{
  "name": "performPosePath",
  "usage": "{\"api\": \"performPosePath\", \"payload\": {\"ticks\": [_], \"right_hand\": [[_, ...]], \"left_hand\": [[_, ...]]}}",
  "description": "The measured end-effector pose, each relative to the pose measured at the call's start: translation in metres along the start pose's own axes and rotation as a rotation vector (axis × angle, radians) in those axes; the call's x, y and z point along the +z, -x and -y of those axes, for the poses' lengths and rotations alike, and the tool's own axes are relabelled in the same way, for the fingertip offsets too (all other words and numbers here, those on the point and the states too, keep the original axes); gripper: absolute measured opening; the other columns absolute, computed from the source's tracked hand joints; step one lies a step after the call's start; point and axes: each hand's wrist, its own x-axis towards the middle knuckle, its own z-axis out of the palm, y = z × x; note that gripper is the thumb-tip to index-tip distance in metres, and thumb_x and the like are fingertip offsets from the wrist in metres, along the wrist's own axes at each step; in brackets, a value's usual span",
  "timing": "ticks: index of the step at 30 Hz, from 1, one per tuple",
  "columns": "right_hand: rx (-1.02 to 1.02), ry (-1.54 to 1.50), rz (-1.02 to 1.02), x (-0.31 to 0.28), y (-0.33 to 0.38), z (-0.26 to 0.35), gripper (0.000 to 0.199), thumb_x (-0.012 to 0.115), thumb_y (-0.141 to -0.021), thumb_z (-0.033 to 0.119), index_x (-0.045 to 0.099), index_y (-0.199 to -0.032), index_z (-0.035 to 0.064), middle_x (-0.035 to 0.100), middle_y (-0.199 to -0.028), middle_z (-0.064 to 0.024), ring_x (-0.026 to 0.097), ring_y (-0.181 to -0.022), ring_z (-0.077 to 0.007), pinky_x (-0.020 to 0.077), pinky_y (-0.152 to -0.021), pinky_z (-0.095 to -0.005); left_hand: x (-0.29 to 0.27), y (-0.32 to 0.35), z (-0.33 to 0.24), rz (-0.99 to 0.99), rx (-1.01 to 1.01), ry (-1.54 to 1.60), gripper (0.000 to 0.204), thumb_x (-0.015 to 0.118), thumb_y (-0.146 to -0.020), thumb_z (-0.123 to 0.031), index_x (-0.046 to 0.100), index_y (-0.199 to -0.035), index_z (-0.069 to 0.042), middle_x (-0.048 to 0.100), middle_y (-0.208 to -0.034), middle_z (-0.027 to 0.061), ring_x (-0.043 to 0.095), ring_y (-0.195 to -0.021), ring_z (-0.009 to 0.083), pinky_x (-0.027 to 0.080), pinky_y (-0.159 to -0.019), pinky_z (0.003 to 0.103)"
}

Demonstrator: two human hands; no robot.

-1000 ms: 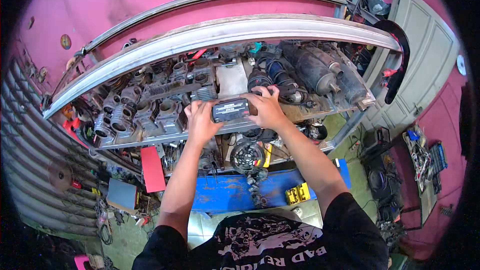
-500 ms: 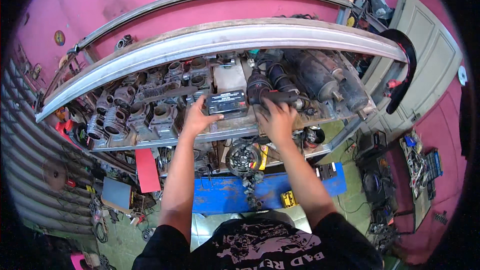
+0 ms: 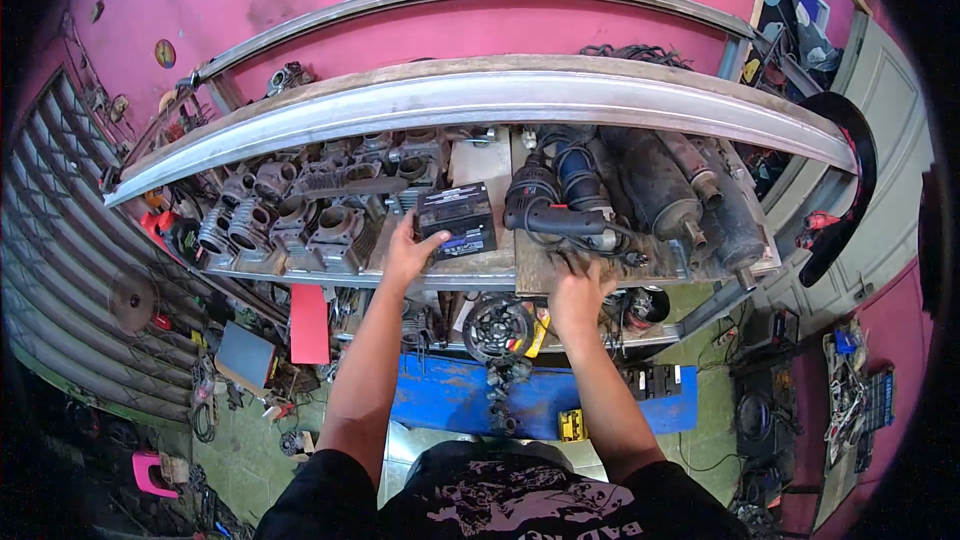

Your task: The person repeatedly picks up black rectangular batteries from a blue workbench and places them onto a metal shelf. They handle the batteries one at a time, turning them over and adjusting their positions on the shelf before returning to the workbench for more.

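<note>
Your two hands no longer share the black battery [image 3: 456,221]. A second ago both cupped it at the middle of the shelf [image 3: 440,275]; now only your left hand [image 3: 410,250] stays on it, fingers spread open against its left side and thumb along the front, more steadying than gripping. The battery sits flat on the shelf, just right of the grey engine cylinders [image 3: 290,225] and left of the power drill [image 3: 560,215]. Your right hand [image 3: 580,285] has dropped to the shelf's front edge below the drill, fingers loosely curled on the board, holding nothing. So the battery looks set down and resting on its own weight.
</note>
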Motion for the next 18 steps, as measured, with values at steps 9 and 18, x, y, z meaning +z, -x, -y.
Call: {"api": "performPosePath", "payload": {"ticks": [9, 18], "right_hand": [[-0.069, -0.002, 0.14, -0.018, -0.006, -0.016, 0.032, 0.065, -0.088, 0.016, 0.077, -0.117, 0.0177, 0.077, -0.115, -0.0099, 0.055, -0.133, -0.033, 0.021, -0.113, -0.0758], [-0.034, -0.129, -0.014, -0.017, 0.009, -0.005, 0.012, 0.073, -0.086, 0.021, 0.081, -0.095, 0.0208, 0.077, -0.085, -0.0092, 0.065, -0.116, -0.0309, 0.0242, -0.11, -0.0742]], "left_hand": [[0.003, 0.016, -0.007, -0.111, -0.073, -0.579, 0.053, 0.085, -0.083, -0.036, 0.071, -0.118, 0.002, 0.073, -0.105, 0.0224, 0.069, -0.096, 0.0309, 0.052, -0.09, 0.045], [0.005, 0.016, 0.007, -0.189, -0.151, -0.468, 0.053, 0.074, -0.093, -0.049, 0.074, -0.095, 0.004, 0.074, -0.079, 0.0148, 0.066, -0.073, 0.0175, 0.051, -0.07, 0.039]]}}
